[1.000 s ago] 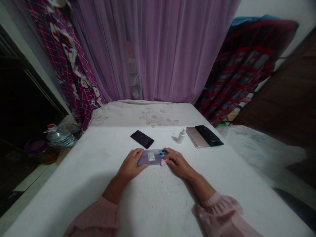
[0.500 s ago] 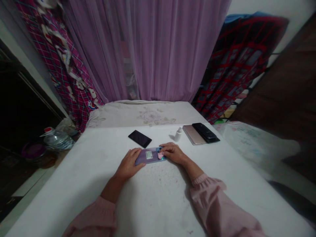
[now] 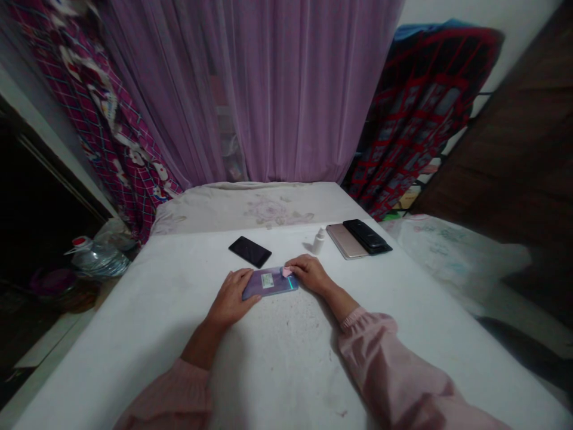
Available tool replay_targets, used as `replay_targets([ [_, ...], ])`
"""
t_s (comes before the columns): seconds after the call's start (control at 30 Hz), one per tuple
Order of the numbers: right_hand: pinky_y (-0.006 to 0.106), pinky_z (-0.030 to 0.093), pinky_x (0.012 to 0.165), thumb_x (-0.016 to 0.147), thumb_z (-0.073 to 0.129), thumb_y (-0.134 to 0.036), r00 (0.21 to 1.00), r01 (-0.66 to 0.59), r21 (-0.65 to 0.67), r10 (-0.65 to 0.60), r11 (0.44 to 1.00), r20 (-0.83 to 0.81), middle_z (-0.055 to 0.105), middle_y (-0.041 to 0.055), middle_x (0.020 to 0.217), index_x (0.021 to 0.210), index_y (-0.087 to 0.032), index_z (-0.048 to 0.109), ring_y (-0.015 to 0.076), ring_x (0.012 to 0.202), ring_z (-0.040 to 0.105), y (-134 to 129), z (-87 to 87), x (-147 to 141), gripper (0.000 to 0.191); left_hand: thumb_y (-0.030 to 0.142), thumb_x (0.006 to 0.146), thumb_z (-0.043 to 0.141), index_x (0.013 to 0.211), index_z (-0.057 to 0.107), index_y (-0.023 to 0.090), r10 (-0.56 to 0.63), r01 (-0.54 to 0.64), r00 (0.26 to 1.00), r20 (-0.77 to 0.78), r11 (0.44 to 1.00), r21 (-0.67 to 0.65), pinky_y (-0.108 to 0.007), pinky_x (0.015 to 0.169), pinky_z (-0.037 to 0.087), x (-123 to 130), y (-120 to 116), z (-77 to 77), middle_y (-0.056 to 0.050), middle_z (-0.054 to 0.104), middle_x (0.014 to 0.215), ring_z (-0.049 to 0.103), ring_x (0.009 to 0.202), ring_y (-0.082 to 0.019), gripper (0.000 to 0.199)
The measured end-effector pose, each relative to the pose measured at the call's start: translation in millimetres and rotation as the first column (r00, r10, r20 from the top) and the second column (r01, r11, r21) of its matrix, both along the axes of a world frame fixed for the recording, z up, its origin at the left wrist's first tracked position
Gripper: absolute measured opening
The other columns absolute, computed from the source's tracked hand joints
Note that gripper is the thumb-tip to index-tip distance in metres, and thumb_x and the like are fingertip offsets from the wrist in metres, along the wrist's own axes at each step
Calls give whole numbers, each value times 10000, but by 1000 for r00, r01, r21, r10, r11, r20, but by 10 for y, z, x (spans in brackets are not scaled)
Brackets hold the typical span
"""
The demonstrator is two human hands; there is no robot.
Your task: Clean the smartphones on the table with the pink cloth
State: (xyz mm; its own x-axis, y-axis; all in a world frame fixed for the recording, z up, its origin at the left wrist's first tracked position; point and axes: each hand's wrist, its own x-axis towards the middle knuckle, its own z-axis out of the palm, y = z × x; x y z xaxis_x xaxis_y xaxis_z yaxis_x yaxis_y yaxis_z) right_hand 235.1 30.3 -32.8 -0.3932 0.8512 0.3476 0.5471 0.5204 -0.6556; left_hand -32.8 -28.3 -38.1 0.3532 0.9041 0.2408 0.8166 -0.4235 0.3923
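A bluish-purple smartphone [image 3: 278, 286] lies back up on the white surface, with a pale label near its middle. My left hand [image 3: 230, 297] grips its left end, thumb along the near edge and fingers at the far edge. At the phone's far right corner, my right hand [image 3: 312, 275] pinches a small pink cloth [image 3: 286, 272] and presses it on the back. The cloth and fingers hide the camera area. Just beyond the phone rests a dark phone [image 3: 249, 251], screen up. A small white spray bottle [image 3: 318, 242] stands upright past my right hand.
Right of the bottle lie a rose-gold device [image 3: 345, 241] and a black phone [image 3: 364, 235] partly overlapping a dark case. The white-covered table [image 3: 286, 364] has small dark specks near me. Purple curtains [image 3: 286, 89] hang behind it. A large water bottle [image 3: 98, 257] stands at the left.
My right hand has moved the pink cloth from the near part of the phone's right end toward its far edge. My left hand keeps its hold. The view has shifted slightly.
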Motion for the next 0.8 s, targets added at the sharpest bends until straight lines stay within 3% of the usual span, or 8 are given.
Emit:
replay_targets([
  [0.13,342,448,933,895,539,-270,996,-80,32,79,996,29,717,59,1069,832,-244,737,192,1058,626,-202,34,69,209,412,825,588,1318,478,212,2,-2,1000,-5,1000,-3,-539,1129,233,8,-4,0,-112,528,1324,472,1246,-288,543],
  [0.3,410,373,1036,901,551,-322,987,-142,46,138,989,86,624,63,1272,828,-263,732,219,1217,533,-333,36,205,204,414,837,575,1333,466,197,-26,26,1000,8,1000,-15,-490,1096,322,-15,3,-2,-123,510,1337,467,1242,-283,552],
  [0.43,364,435,955,877,585,-305,995,-90,29,88,996,55,691,58,1150,849,-265,736,208,1097,613,-205,7,168,159,426,843,573,1355,448,224,-55,56,998,27,998,-16,-478,1076,353,-51,9,-18,-109,501,1353,466,1242,-281,565],
  [0.57,319,466,833,859,582,-245,995,79,1,-79,997,61,744,16,886,840,-257,742,187,874,655,-47,9,15,161,439,841,571,1350,456,213,-51,51,999,19,999,-14,-480,1080,349,-39,7,-13,-116,508,1350,469,1244,-283,569],
  [0.67,324,456,808,852,572,-221,980,173,11,-174,985,97,743,13,862,870,-250,743,197,847,641,-25,25,-70,174,444,842,566,1346,456,189,-42,42,999,-10,999,-9,-492,1107,305,-6,6,-11,-129,514,1353,466,1257,-282,575],
  [0.8,324,453,814,853,561,-218,975,200,27,-202,979,90,739,18,893,887,-252,741,196,865,634,-69,15,-85,186,509,810,594,1372,420,159,24,-24,998,-63,1000,0,-541,1130,227,-54,2,-63,-159,473,1410,386,1335,-326,684],
])
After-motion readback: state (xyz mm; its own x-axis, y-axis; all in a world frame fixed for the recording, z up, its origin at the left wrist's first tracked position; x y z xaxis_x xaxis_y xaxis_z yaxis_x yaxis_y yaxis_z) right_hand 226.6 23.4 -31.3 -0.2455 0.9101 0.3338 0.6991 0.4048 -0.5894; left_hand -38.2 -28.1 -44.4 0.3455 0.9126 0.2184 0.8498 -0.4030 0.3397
